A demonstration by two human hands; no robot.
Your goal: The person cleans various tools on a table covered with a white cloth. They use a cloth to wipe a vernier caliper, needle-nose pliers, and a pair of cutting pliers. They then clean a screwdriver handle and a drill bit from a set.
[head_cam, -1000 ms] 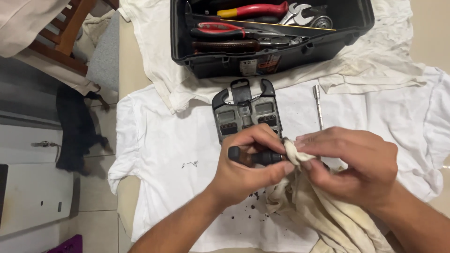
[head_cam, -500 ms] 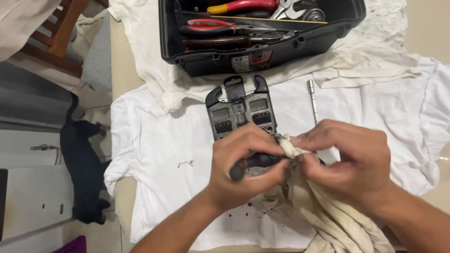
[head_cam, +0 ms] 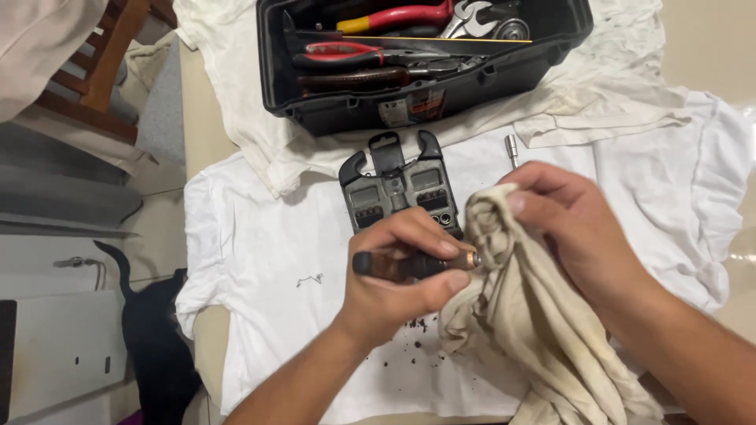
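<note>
The left hand (head_cam: pixel 394 279) is closed around a dark, stubby tool handle (head_cam: pixel 402 264), fingers curled over the top and thumb pressed along its side, so the handle lies level and points to the right. The handle's metal tip meets a beige rag (head_cam: pixel 520 315) just to the right of that grip. The right hand (head_cam: pixel 579 228) is clenched on the rag, bunching its top fold between thumb and fingers right at the tool's tip; the rest of the cloth hangs down and away below this hand.

Directly under both hands lies a white T-shirt (head_cam: pixel 268 260) spread flat over the counter (head_cam: pixel 197 118), with dark crumbs (head_cam: pixel 417 330) scattered on it just below the left hand's grip. Just beyond the left hand's knuckles sits a grey socket holder (head_cam: pixel 398 189), lying flat. A slim metal extension bar (head_cam: pixel 512 148) lies a little beyond the right hand's fingertips. Farther off, past the holder, stands an open black toolbox (head_cam: pixel 425 102) holding red-handled pliers (head_cam: pixel 339 53) and wrenches (head_cam: pixel 472 16), resting on another pale cloth (head_cam: pixel 614 86).
</note>
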